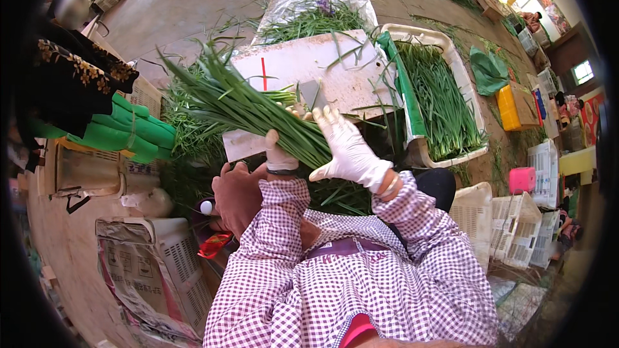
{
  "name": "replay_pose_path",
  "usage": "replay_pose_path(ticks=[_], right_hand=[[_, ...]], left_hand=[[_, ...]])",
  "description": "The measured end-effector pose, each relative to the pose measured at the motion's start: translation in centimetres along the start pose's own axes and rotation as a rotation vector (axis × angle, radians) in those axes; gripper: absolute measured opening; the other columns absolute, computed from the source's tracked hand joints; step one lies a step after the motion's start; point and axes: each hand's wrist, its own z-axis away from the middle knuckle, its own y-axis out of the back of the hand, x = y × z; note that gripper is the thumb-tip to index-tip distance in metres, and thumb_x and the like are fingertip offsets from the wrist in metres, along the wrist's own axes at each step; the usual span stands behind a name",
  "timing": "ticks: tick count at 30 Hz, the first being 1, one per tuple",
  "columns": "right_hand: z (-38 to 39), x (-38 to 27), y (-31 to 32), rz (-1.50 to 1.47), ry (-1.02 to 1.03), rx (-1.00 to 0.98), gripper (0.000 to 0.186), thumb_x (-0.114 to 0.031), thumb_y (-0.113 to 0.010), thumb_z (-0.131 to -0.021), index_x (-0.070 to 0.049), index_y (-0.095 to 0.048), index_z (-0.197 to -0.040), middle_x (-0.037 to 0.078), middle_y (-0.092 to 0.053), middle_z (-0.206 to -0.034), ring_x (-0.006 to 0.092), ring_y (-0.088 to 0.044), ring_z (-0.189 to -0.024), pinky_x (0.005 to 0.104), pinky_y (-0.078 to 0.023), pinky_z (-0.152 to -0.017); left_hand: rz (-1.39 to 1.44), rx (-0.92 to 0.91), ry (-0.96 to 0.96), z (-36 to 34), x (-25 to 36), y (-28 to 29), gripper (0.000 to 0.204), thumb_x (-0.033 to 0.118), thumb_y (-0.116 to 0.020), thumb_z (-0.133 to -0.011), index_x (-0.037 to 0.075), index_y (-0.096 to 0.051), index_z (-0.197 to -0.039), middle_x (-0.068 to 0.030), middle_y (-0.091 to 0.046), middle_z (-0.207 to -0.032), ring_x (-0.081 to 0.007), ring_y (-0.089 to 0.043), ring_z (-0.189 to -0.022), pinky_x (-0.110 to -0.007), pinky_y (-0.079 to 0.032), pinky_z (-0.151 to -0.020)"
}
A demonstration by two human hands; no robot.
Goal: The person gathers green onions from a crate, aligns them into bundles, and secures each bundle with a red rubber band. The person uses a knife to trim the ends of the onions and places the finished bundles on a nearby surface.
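A long bunch of green garlic chives point(248, 106) slants from the upper left down to the middle, its leaf tips fanning out. My left hand point(282, 156), in a white glove, is closed round the bunch from its near side, thumb showing; the other fingers are mostly hidden behind the stems. Against the bunch's lower right end lies my white-gloved right hand point(351, 148), fingers stretched and thumb apart. Beyond the hands is a pale board point(309, 58) with a red stripe, loose leaves and a small grey block point(313, 94).
On the right a white crate point(474, 100), lined with green sheeting, holds chives point(438, 96). More loose chives point(316, 22) lie behind the board. Rolled green bundles point(132, 125) and a crate point(155, 270) stand on the left, near a person's dark floral clothing point(77, 74).
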Motion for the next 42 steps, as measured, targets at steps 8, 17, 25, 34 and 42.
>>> replay_pose_path(ticks=[8, 17, 25, 34, 42], right_hand=[[-2.4, -1.3, -6.3, -0.188, -0.064, 0.120, 0.100, -0.030, -0.080, -0.061, -0.002, -0.029, -0.142, 0.018, -0.059, -0.101, 0.0319, -0.061, -0.091, 0.0387, -0.051, -0.077], [-6.3, -2.9, -11.6, -0.317, 0.022, 0.112, 0.066, -0.025, -0.066, -0.076, -0.002, -0.040, -0.133, 0.020, -0.061, -0.096, 0.0340, -0.064, -0.083, 0.0412, -0.052, -0.072], [-12.5, 1.0, -9.5, -0.305, 0.137, 0.255, 0.053, -0.024, -0.067, -0.078, -0.008, -0.044, -0.122, 0.019, -0.062, -0.094, 0.0350, -0.065, -0.079, 0.0414, -0.053, -0.067], [-20.4, 3.7, -3.1, -0.294, 0.084, 0.196, 0.050, -0.022, -0.071, -0.071, -0.008, -0.046, -0.112, 0.020, -0.063, -0.079, 0.0393, -0.064, -0.072, 0.0458, -0.052, -0.063], [-23.8, 8.7, -14.6, 0.081, 0.243, 0.118, 0.023, -0.009, -0.056, -0.080, -0.003, -0.053, -0.103, 0.016, -0.065, -0.084, 0.0306, -0.066, -0.076, 0.0406, -0.053, -0.065]], left_hand=[[0.090, 0.210, -0.028, 2.1, 1.8, 0.2, 0.051, 0.031, -0.062, -0.081, 0.002, -0.055, -0.122, -0.0159, -0.061, -0.117, -0.0316, -0.057, -0.108, -0.045, -0.042, -0.103], [0.021, 0.329, -0.172, 3.3, 5.7, 3.8, 0.052, 0.042, -0.055, -0.085, 0.005, -0.056, -0.122, -0.0122, -0.060, -0.119, -0.0317, -0.054, -0.110, -0.048, -0.040, -0.101], [-0.100, 0.394, -0.278, -3.9, 5.9, 1.4, 0.054, 0.042, -0.058, -0.084, 0.008, -0.054, -0.125, -0.0107, -0.059, -0.122, -0.0281, -0.056, -0.109, -0.046, -0.042, -0.099], [-0.439, 0.193, -0.197, -13.2, 10.2, -2.9, 0.052, 0.039, -0.058, -0.089, 0.009, -0.049, -0.130, -0.0069, -0.054, -0.129, -0.0245, -0.051, -0.116, -0.044, -0.039, -0.103], [-0.829, 0.419, -0.734, -13.4, 24.8, -4.9, 0.047, 0.037, -0.054, -0.092, 0.013, -0.047, -0.132, -0.0104, -0.048, -0.138, -0.0247, -0.045, -0.127, -0.049, -0.032, -0.108]])
